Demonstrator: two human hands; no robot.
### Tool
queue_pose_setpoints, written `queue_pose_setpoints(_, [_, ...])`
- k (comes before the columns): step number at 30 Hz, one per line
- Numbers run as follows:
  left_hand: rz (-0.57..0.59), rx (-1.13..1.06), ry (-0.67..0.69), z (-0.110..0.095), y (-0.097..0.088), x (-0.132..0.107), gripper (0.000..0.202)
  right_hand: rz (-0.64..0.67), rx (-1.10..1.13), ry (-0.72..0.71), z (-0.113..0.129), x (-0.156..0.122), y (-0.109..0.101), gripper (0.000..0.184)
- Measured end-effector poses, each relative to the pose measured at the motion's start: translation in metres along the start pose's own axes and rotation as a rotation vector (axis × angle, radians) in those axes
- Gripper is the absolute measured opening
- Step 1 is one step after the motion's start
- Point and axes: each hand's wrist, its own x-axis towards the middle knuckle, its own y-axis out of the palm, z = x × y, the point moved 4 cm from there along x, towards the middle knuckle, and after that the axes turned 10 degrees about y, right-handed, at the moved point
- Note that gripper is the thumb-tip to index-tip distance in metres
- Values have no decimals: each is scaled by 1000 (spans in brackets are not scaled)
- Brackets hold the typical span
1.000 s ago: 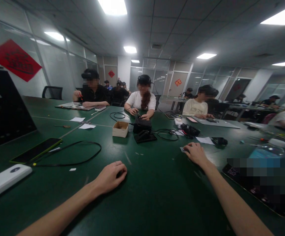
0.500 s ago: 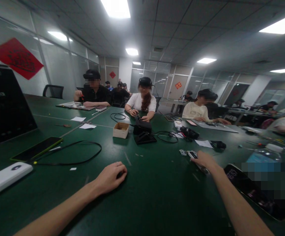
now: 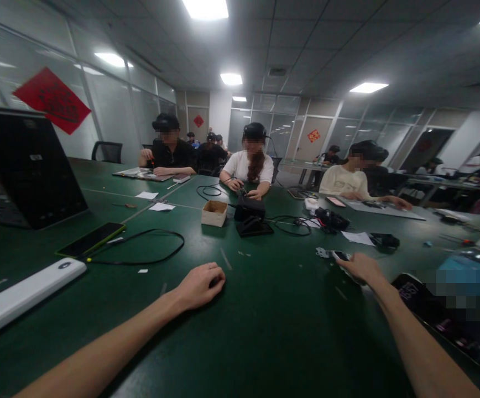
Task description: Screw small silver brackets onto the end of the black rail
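Observation:
My left hand [image 3: 202, 286] rests on the green table [image 3: 240, 342] with its fingers loosely curled, and nothing shows in it. Further right, my right hand [image 3: 366, 269] is closed over a small silver-and-white metal part [image 3: 340, 256] lying on the tabletop. A flat silver end with holes [image 3: 322, 252] sticks out to the left of my fingers. My palm hides the rest, so its exact kind is unclear. Close to my right wrist lies a dark phone [image 3: 410, 293] with a lit clock.
On the left are a black computer case [image 3: 32, 166], a green-edged phone [image 3: 93, 239], a long white device [image 3: 28, 296] and a looped black cable [image 3: 182, 246]. Ahead stand a small box [image 3: 214, 215] and a black device [image 3: 251, 213]. A bottle [image 3: 472, 265] is at right. Several people sit around.
The view has turned slightly left, so everything appears shifted to the right. My left hand stays resting on the table, and my right hand remains on the metal part.

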Motion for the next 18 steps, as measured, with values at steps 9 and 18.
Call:
queue_pose_setpoints(9, [14, 14, -5, -2, -1, 1, 15, 41, 38, -25, -5, -1, -2, 48])
queue_pose_setpoints(18, [19, 3, -12, -6, -4, 0, 15, -11, 133, -99, -2, -4, -11, 32])
